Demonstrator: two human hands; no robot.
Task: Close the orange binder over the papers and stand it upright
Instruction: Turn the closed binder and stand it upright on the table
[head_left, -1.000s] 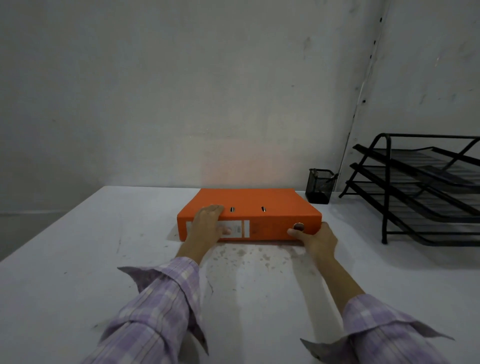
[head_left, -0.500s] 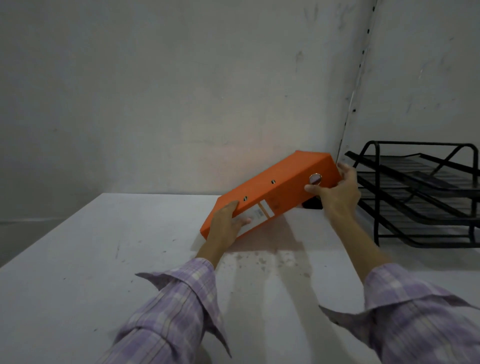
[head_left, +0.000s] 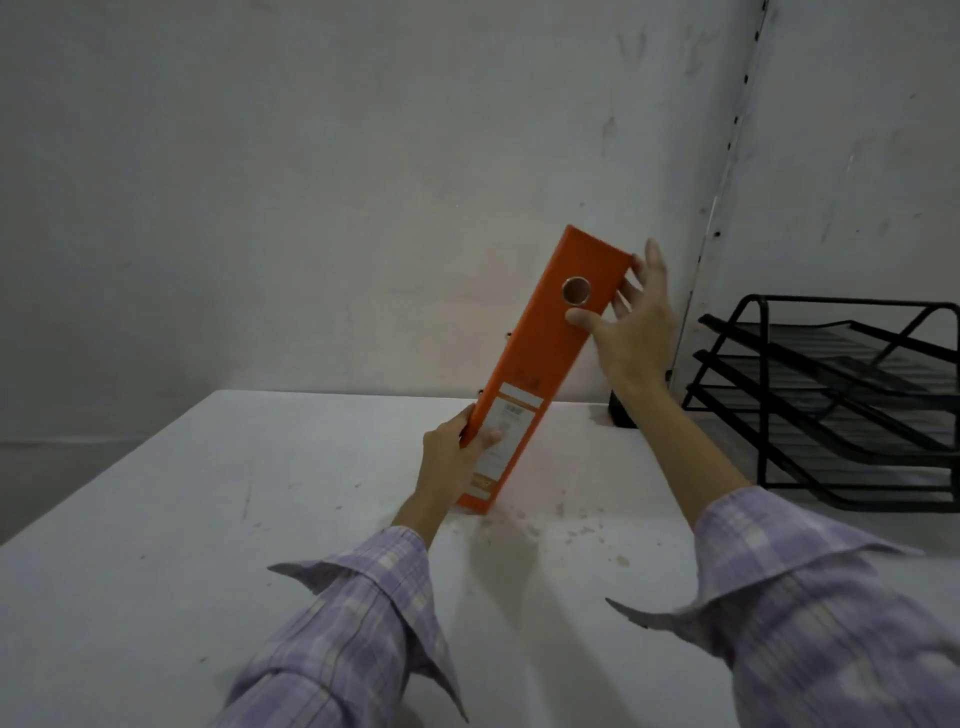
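The orange binder (head_left: 540, 358) is closed and nearly upright on the white table (head_left: 260, 519), its top leaning to the right. Its spine faces me, with a round finger hole near the top and a white label lower down. Its bottom corner rests on the table. My left hand (head_left: 454, 457) grips the lower left edge of the spine. My right hand (head_left: 631, 332) holds the upper right side, thumb on the spine just below the hole, fingers spread behind the cover. The papers are hidden inside.
A black wire three-tier letter tray (head_left: 831, 400) stands at the right against the wall. A small black mesh holder (head_left: 621, 415) sits behind my right wrist. The grey wall runs close behind the binder.
The binder lay flat on the table, was tipped up by its right end, and now stands almost vertical. My right hand rose with the top; my left stayed low at the bottom end.
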